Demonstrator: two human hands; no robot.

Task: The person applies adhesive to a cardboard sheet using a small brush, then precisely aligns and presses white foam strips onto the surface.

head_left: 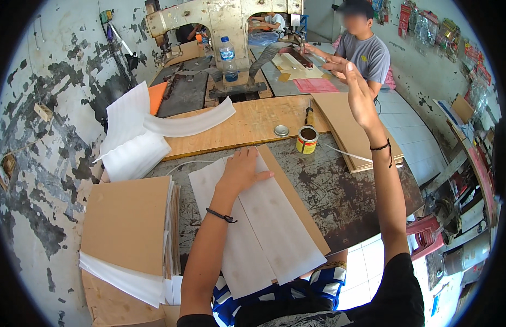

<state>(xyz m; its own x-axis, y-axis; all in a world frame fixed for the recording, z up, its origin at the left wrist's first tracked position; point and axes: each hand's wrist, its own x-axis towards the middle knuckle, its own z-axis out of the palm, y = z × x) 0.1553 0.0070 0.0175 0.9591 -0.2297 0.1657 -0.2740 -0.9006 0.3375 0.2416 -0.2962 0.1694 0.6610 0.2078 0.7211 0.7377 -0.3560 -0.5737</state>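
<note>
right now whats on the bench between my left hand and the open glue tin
In the head view, only bare bench and the brown board's edge lie between the left hand and the glue tin.

Just one head-mounted fisheye here, looking steeply down and forward over the workbench (351, 191) from close above. Forearms entering from the bottom edge, edges bending toward the rim, far wall still in frame up top.

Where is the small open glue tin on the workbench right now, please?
In the head view, the glue tin stands right of centre, beside its round lid and the cardboard stack.
</note>
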